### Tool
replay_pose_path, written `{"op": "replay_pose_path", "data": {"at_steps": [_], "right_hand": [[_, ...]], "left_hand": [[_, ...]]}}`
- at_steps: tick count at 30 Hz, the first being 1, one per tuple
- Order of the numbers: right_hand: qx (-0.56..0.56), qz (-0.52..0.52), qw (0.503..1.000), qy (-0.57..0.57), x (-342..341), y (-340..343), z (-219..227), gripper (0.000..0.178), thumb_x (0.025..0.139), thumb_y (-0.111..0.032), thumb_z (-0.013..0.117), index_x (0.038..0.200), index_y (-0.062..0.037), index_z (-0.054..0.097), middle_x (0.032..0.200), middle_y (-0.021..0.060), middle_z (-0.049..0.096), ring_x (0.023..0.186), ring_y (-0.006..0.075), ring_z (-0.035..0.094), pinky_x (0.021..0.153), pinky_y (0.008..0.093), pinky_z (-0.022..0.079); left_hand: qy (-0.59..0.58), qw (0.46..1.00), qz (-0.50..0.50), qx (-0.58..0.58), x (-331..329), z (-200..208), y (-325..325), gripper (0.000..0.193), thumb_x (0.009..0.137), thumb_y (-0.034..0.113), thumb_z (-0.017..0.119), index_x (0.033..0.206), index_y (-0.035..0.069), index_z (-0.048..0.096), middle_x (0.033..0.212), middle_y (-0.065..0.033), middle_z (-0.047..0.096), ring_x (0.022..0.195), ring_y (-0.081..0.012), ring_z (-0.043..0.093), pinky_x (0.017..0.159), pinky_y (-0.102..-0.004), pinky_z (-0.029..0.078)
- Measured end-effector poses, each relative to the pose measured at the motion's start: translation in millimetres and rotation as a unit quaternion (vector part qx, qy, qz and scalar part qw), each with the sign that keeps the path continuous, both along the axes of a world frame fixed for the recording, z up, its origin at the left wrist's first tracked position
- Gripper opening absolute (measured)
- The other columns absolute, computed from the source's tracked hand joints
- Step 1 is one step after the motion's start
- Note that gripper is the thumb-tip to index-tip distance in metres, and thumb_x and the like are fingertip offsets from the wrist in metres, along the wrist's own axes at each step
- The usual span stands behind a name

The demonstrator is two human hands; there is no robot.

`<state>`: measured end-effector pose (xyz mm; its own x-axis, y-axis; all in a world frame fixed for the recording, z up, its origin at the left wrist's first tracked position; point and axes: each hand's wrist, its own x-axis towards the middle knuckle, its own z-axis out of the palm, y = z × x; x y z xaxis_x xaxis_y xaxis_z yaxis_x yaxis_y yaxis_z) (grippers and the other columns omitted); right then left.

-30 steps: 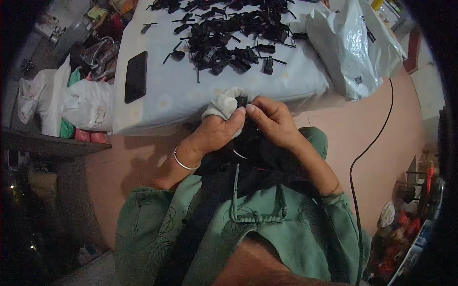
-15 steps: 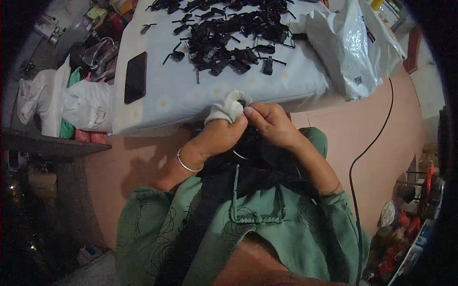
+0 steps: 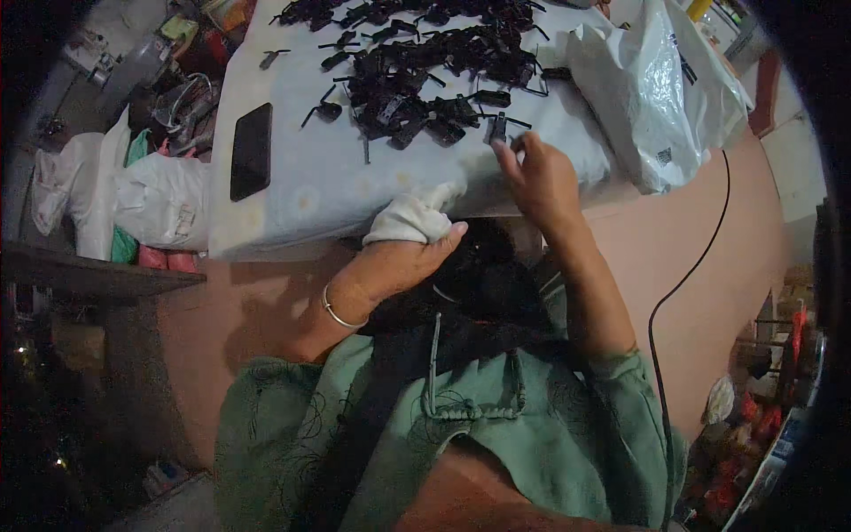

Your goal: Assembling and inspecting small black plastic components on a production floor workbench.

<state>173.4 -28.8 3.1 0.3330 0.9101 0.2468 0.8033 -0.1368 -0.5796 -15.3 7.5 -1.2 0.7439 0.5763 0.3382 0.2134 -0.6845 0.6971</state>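
Since the earlier frames, the right hand (image 3: pixel 542 177) has left the white cloth (image 3: pixel 412 217) and moved up over the bench (image 3: pixel 332 182), while the left hand (image 3: pixel 403 266) stays low at its near edge. Its thumb lies along the cloth; the other fingers are hidden, so their grip cannot be told. On the right, thumb and forefinger are slightly parted just beside a small black part (image 3: pixel 499 128); whether they touch it is unclear. That part is boxy, with a thin arm sticking out sideways, and sits at the near side of a tangled black heap (image 3: pixel 425 84). An opaque white bag (image 3: pixel 651 106) slumps over the right edge, its contents hidden. Pale floral covering shows between heap and near edge, and around the dark phone (image 3: pixel 252 151) at left.
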Motion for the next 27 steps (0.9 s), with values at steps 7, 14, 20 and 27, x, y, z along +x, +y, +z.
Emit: {"op": "replay_pose_path", "data": {"at_steps": [7,14,20,27], "right_hand": [[0.053,-0.085,0.984,-0.145,24.0,16.6,-21.2,0.031,0.079,-0.032,0.057,0.084,-0.0020,0.053,0.061,0.0151,0.057,0.057,0.0299,0.056,0.052,0.0382,0.043],[0.172,0.097,0.977,0.082,0.5,-26.9,-9.8,0.022,0.077,-0.010,0.061,0.096,-0.0024,0.051,0.056,0.0057,0.047,0.047,0.0099,0.040,0.045,0.0246,0.033],[0.211,0.108,0.968,0.082,-3.3,-22.4,-13.8,0.020,0.080,-0.007,0.056,0.099,-0.0019,0.049,0.060,0.0036,0.046,0.049,0.0091,0.040,0.046,0.0228,0.033],[0.123,0.270,0.948,0.118,-1.4,-34.8,-3.6,0.026,0.078,-0.004,0.057,0.103,-0.0011,0.050,0.072,0.0110,0.054,0.056,0.0154,0.048,0.051,0.0265,0.039]], "left_hand": [[0.000,0.964,0.062,-0.259,10.3,3.1,1.7,0.020,0.086,0.015,0.048,0.095,-0.001,0.055,0.081,-0.0135,0.060,0.058,-0.0144,0.056,0.052,-0.0262,0.044],[-0.191,0.693,-0.106,-0.687,11.5,-7.6,15.4,0.027,0.090,0.022,0.039,0.101,0.002,0.053,0.074,-0.0107,0.060,0.038,-0.0053,0.041,0.031,-0.0185,0.026],[-0.203,0.663,-0.111,-0.712,21.5,-31.1,34.0,0.029,0.090,0.024,0.036,0.100,0.003,0.054,0.079,-0.0104,0.062,0.040,-0.0070,0.046,0.033,-0.0200,0.034],[-0.161,0.638,-0.109,-0.745,17.3,-6.7,23.2,0.021,0.088,0.022,0.046,0.093,0.005,0.057,0.075,-0.0110,0.062,0.040,-0.0098,0.048,0.030,-0.0207,0.034]]}}
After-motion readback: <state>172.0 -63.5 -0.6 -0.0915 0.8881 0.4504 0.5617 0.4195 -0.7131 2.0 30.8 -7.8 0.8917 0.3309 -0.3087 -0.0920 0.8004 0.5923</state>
